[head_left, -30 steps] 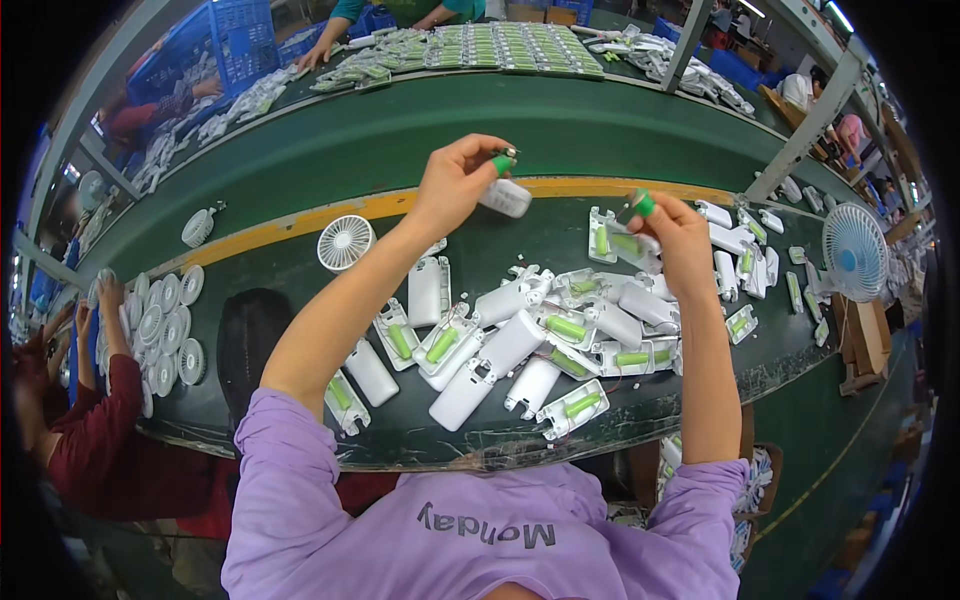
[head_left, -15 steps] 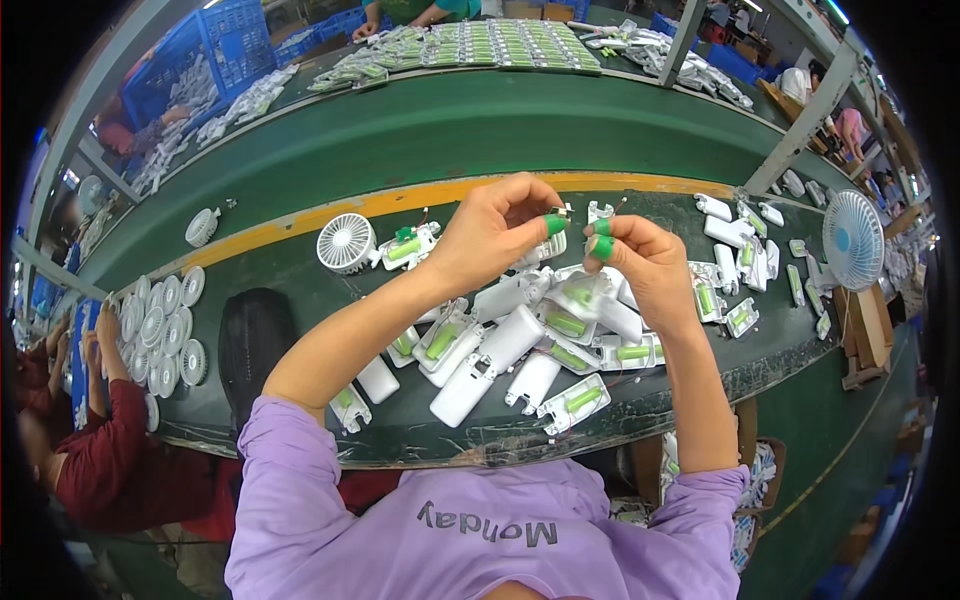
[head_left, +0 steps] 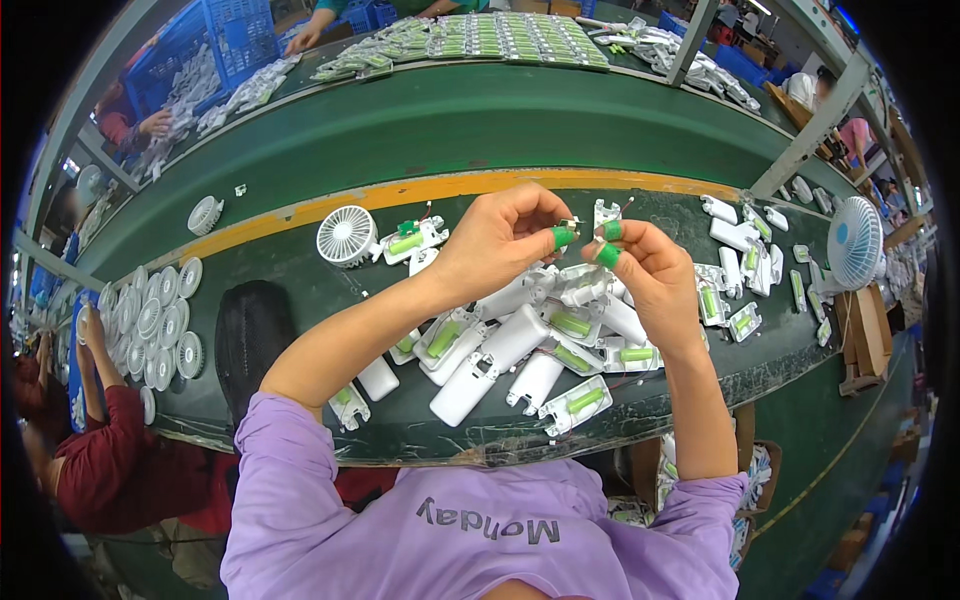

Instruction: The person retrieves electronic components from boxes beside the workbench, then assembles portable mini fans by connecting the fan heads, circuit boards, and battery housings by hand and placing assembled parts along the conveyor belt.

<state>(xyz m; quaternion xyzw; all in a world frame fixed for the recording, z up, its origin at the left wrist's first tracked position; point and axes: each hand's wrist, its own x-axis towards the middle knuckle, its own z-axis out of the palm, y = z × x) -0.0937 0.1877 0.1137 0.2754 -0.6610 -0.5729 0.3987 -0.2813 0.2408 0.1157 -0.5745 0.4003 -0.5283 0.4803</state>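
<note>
My left hand [head_left: 508, 238] is raised over the middle of the bench in a pinch, green tape on its thumb. Between its fingertips is a small light-and-dark part [head_left: 570, 224], too small to name. Close beside it, my right hand [head_left: 648, 268] also pinches, with green tape on thumb and forefinger; what it holds is hidden. A thin wire end [head_left: 627, 203] shows just above these fingers. Below both hands lies a heap of white plastic handle shells [head_left: 515, 335], several holding green battery cells [head_left: 584, 401]. A fan head joined to an opened handle [head_left: 347, 237] lies left of my hands.
Round white fan grilles [head_left: 150, 320] cover the bench's left end, beside a black object [head_left: 258, 335]. More shells [head_left: 735, 235] lie to the right, near a standing fan [head_left: 856, 243]. Beyond a yellow edge strip [head_left: 420, 193] runs a green belt [head_left: 450, 130]. Co-workers are at the left and far side.
My hands stay close together, with slight finger and wrist shifts. Across the belt, a co-worker's arm has moved left, and another person's hand now reaches onto the parts at the far left.
</note>
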